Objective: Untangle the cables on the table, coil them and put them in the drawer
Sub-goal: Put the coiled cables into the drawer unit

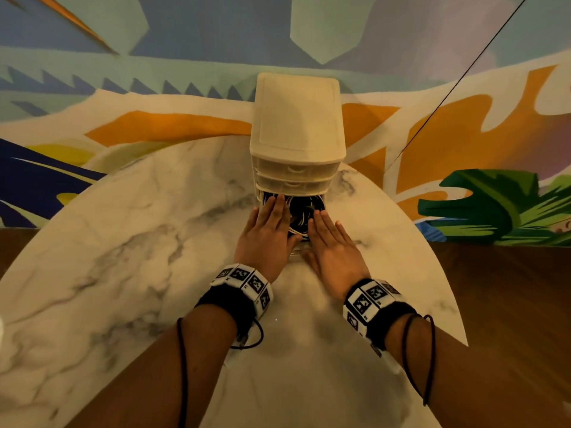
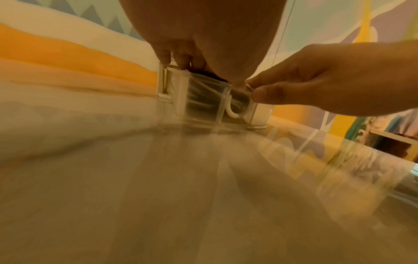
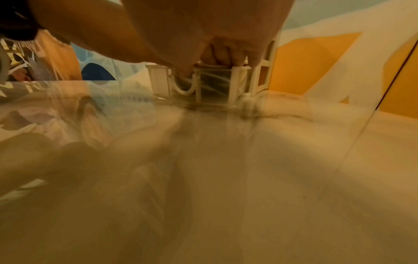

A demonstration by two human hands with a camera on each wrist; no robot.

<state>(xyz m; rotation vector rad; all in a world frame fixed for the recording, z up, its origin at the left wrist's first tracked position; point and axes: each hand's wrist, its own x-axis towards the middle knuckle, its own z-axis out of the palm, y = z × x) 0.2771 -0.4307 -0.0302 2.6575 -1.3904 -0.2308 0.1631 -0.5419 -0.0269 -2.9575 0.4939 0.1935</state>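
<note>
Marble table [image 1: 123,242]: flat relaxed hands, left [image 1: 266,239], right [image 1: 332,251], press coiled cables [image 1: 301,216] into drawer [image 2: 203,100].

I see bare forearms, no sleeves. Each wrist wears a black band [image 1: 230,304] topped with white blocks of black square markers [image 1: 369,299]. Behind each band, thin black cords [image 1: 428,359] loop along the forearms.
</note>
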